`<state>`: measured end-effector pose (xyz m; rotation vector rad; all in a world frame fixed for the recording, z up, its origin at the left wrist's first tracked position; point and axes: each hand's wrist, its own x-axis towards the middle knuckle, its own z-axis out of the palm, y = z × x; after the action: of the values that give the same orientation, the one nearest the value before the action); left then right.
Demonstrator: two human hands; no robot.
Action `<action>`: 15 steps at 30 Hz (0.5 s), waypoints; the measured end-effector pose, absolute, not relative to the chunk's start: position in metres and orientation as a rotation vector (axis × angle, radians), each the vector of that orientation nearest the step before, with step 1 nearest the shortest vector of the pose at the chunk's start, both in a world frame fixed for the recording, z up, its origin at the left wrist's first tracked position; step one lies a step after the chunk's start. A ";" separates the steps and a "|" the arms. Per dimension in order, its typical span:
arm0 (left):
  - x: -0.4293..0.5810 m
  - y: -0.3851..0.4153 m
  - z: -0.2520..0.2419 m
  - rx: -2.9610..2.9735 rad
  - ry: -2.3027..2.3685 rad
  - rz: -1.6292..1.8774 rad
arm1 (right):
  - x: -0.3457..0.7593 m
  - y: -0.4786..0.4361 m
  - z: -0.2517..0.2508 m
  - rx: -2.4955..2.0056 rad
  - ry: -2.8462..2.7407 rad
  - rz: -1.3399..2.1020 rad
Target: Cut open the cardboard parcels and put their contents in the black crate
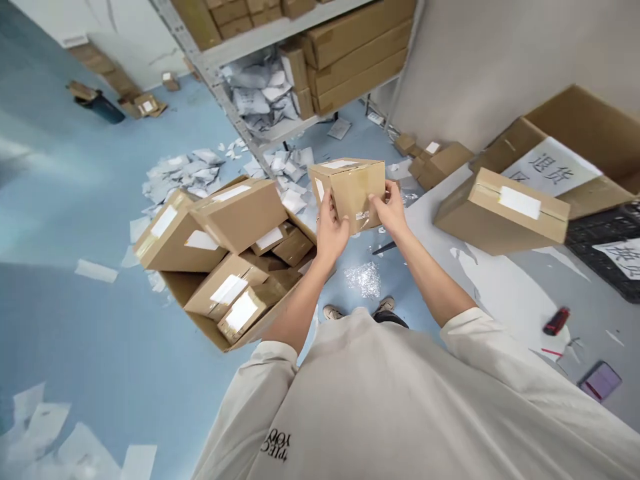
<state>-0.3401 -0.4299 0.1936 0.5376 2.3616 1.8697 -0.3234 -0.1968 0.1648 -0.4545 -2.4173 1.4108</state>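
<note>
A small cardboard box (356, 193) with white labels on its top and left side is held up in front of me. My left hand (332, 230) grips its left side, fingers closed against the cardboard. On the opposite side, my right hand (390, 210) presses its thumb to the near face and wraps its fingers round the edge. Just left of my hands stands a large open carton (210, 328) heaped with labelled boxes. One taped box (245, 213) lies across the top of that heap.
To the right, a grey table (505, 300) carries a labelled box (505, 210), an open carton (550, 160), a red-and-black tool (556, 321) and a purple notebook (600, 381). A metal shelf (285, 137) stands ahead. White packets (183, 175) litter the blue floor.
</note>
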 end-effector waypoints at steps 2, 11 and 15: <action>-0.336 -0.389 0.189 0.606 2.308 1.836 | -0.298 -0.162 0.165 -0.521 -2.363 1.371; -0.299 -0.224 0.132 0.645 1.911 1.685 | -0.188 -0.046 0.139 -0.942 -2.232 1.273; -0.290 -0.197 0.105 0.613 1.900 1.584 | -0.162 -0.031 0.119 -1.139 -2.211 1.324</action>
<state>-0.2897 -0.1974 0.1047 0.6129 1.8995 1.5841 -0.1616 -0.0311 0.1185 -1.1387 -2.2107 1.3242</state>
